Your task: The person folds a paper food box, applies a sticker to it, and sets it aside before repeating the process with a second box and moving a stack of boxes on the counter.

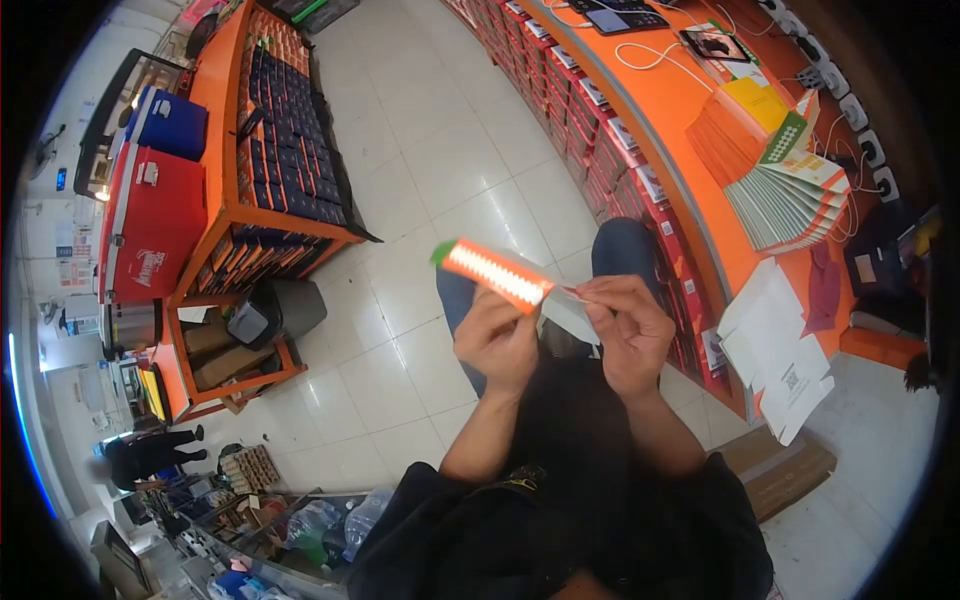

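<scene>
In front of my lap, my left hand (498, 338) grips a folded printed card (495, 275), orange with a row of white shapes and a green end that points up and left. My right hand (632, 332) is closed in a pinch at the card's near right edge, thumb against fingers. A pale flap shows between the two hands, below the orange face. To the right, on the orange table, lies a fanned stack of similar green, white and orange cards (785, 200).
Beside the fanned cards sit a yellow-topped orange stack (740, 115), a phone (712, 43) and white cables. An unfolded white carton (775, 345) overhangs the table edge. Red boxes (655, 235) line the space below. Shelves of dark blue boxes (285, 150) stand left; a person (150, 458) is farther off.
</scene>
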`<state>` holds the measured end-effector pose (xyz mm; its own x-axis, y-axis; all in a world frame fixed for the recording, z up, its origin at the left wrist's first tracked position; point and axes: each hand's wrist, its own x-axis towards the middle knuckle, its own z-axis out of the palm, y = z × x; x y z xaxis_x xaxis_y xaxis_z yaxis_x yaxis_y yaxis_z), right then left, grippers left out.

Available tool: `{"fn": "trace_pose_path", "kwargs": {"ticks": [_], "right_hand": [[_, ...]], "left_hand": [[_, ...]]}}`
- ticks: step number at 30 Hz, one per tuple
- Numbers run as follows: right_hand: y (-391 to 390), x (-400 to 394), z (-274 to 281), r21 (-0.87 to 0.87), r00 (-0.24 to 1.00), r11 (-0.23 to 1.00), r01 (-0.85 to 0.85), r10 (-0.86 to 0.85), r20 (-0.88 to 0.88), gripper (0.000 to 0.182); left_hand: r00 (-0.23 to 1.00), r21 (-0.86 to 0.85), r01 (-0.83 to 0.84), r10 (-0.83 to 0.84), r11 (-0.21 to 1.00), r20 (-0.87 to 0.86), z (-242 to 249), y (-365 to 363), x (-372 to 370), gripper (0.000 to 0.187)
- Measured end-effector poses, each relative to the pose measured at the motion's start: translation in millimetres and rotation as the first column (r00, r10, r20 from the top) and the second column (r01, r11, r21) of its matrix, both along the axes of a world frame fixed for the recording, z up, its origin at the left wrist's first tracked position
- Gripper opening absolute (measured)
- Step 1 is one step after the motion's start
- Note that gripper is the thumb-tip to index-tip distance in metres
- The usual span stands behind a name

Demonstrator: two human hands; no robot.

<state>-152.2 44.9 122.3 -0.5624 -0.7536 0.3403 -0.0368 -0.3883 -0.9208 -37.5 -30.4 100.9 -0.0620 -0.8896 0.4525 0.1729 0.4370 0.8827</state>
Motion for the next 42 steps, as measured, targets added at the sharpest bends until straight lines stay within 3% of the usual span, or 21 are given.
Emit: {"fn": "trace_pose_path", "kwargs": {"ticks": [1,3,5,6,7,9,13,15,20,22,27,29,31,32,33,35,38,39,41,42], "right_hand": [[0.4,-2.2,-1.7,0.025,0.999,1.0,0.013,-0.013,0.03,0.013],[-1.0,-0.7,1.0,0.034,0.999,0.999,0.024,-0.023,-0.025,0.011],[-3.4,0.5,2.2,0.04,0.996,0.999,0.029,-0.025,-0.084,0.009],[-4.4,1.6,1.4,0.039,0.996,0.997,0.066,-0.063,-0.065,0.009],[-5.2,1.8,1.1,0.039,0.994,0.994,0.102,-0.101,-0.046,0.008],[-5.0,-1.1,0.6,0.053,0.992,0.992,0.112,-0.109,-0.065,0.008],[-4.9,-4.8,0.4,0.081,0.992,0.993,0.083,-0.074,-0.106,0.008],[-5.2,-6.5,-1.7,0.094,0.993,0.992,0.078,-0.069,-0.101,0.008],[-5.6,-2.6,-1.2,0.122,0.995,0.989,0.084,-0.076,-0.069,0.008],[-6.0,-1.3,-3.2,0.144,0.996,0.988,0.054,-0.063,0.058,0.008],[-9.0,-0.9,-4.8,0.16,0.994,0.984,0.077,-0.063,-0.088,0.005],[-10.3,3.6,-3.5,0.181,0.987,0.98,0.087,-0.059,-0.152,0.005],[-13.2,0.4,4.4,0.192,0.983,0.98,0.06,-0.025,-0.18,0.005],[-13.7,-0.2,1.0,0.165,0.983,0.986,0.038,-0.007,-0.183,0.005],[-12.3,-2.1,-2.0,0.187,0.98,0.982,0.006,0.031,-0.198,0.005],[-11.3,-0.3,2.8,0.179,0.99,0.983,-0.048,0.071,-0.122,0.004],[-8.8,-1.4,9.4,0.178,0.977,0.983,-0.048,0.083,-0.195,0.004],[-6.0,-1.7,8.1,0.173,0.974,0.983,-0.065,0.101,-0.203,0.004],[-6.7,-4.6,4.3,0.147,0.989,0.984,-0.097,0.112,-0.097,0.006],[-7.1,-4.6,-2.2,0.08,0.993,0.992,-0.1,0.104,-0.056,0.007]], "left_hand": [[0.987,-0.278,-0.043,0.084,0.959,0.136,-3.0,-3.8,1.5,0.012],[0.987,-0.292,-0.036,0.08,0.956,0.14,-2.8,-2.0,-2.3,0.012],[0.965,-0.261,0.063,0.008,0.963,0.264,-0.3,-0.9,-4.9,0.012],[0.969,-0.113,0.073,-0.044,0.991,0.242,-3.0,3.7,-4.4,0.013],[0.969,-0.115,0.074,-0.044,0.991,0.242,-2.4,6.3,-4.3,0.013],[0.963,0.083,0.239,-0.247,0.967,0.103,10.8,9.0,-6.5,0.009],[0.952,0.233,0.285,-0.303,0.93,0.044,5.8,11.2,1.4,0.006],[0.934,0.367,0.357,-0.329,0.859,-0.139,3.0,12.3,-0.3,0.01],[0.916,0.379,0.4,-0.375,0.834,-0.142,2.3,10.9,-1.5,0.016],[0.915,0.384,0.401,-0.386,0.832,-0.118,1.2,10.8,-1.0,0.016],[0.95,0.379,0.29,-0.313,0.879,-0.001,-9.2,12.3,1.6,0.017],[0.938,0.405,0.342,-0.283,0.848,-0.2,-15.8,15.5,0.8,0.016],[0.955,0.475,0.276,-0.295,0.836,-0.035,-22.4,13.1,8.7,0.015],[0.942,0.47,0.328,-0.32,0.819,-0.099,-28.3,11.3,11.5,0.015],[0.923,0.457,0.384,-0.35,0.802,-0.162,-33.8,6.3,13.0,0.015],[0.928,0.412,0.37,-0.352,0.833,-0.122,-33.4,3.8,12.8,0.015],[0.941,0.419,0.313,-0.339,0.853,-0.011,-37.1,-1.1,12.5,0.014],[0.93,0.334,0.341,-0.367,0.878,0.014,-35.6,0.7,13.3,0.016],[0.92,0.229,0.37,-0.389,0.9,0.043,-31.0,-2.9,12.0,0.02],[0.887,0.236,0.455,-0.461,0.859,-0.031,-28.9,-2.2,10.7,0.021]]}}
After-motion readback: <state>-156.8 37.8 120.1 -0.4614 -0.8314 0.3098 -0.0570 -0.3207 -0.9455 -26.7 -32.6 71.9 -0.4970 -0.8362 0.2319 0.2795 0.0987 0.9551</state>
